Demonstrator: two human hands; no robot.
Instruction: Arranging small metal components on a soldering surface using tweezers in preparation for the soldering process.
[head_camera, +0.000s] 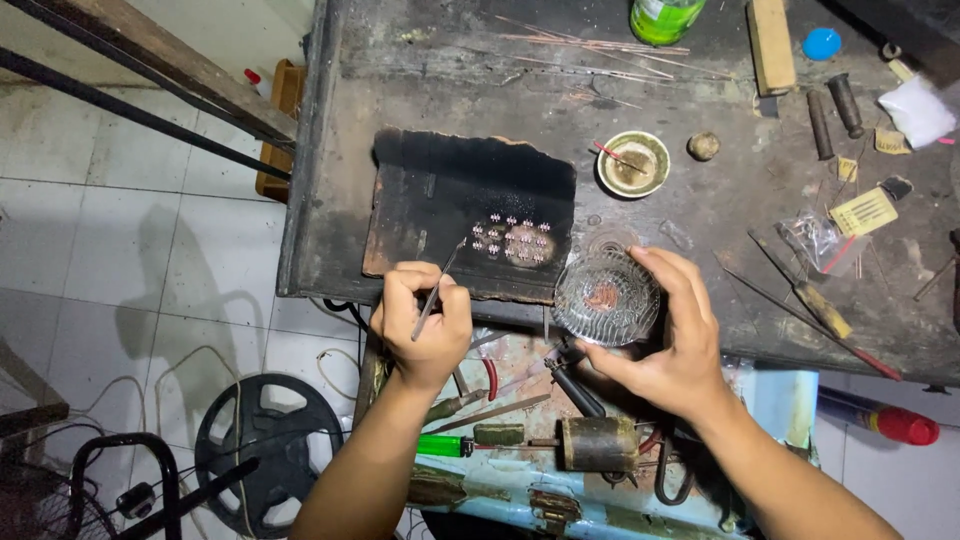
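Observation:
My left hand (424, 322) grips thin metal tweezers (440, 287), their tip pointing up toward several small silver pieces (512, 238) laid out in rows on a charred black board (440, 200). My right hand (668, 335) holds a round ribbed glass dish (604, 297) at the bench's front edge, just right of the board. Something reddish-brown lies inside the dish.
A dark worn workbench (700, 200) carries a small bowl (633, 163) with a red stick, thin wires (600, 48), a green bottle (664, 17), a wooden block (771, 40), files and packets at right. Below lie pliers, a green lighter (441, 445) and a cylinder (598, 443). A black wheel (262, 430) sits on the tiled floor.

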